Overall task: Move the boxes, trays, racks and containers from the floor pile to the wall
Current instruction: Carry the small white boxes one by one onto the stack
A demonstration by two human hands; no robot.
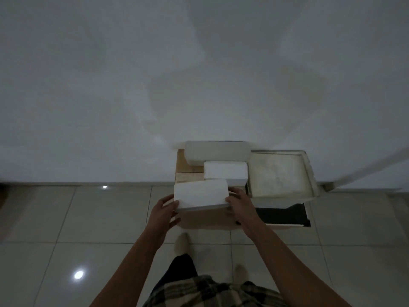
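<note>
**Item:** white box (201, 194), which we hold at the foot of the wall (199, 63), over the near edge of the brown box (208, 220).

**Neighbours:** a second white box (225, 172) lies just beyond it. A translucent container (218, 151) sits farther back against the wall. A pale tray (278, 173) is to the right, with a black piece (283, 214) under it.

**Risk one:** the brown top looks crowded. We judge the held box could land overhanging the near edge and tip onto the floor (88, 218).

**Risk two:** we grip smooth faces at the ends only, so a slackened squeeze could let the box slide out.

**Risk three:** pushing it farther in could nudge the second white box or the container out of place.

**Left hand (164, 209):** it clamps the box's left end, thumb high and fingers curled beneath, forearm reaching up from the near left.

**Right hand (240, 204):** it clamps the right end, fingers wrapped over the corner, wrist slightly bent, forearm coming in from the near right.
</note>
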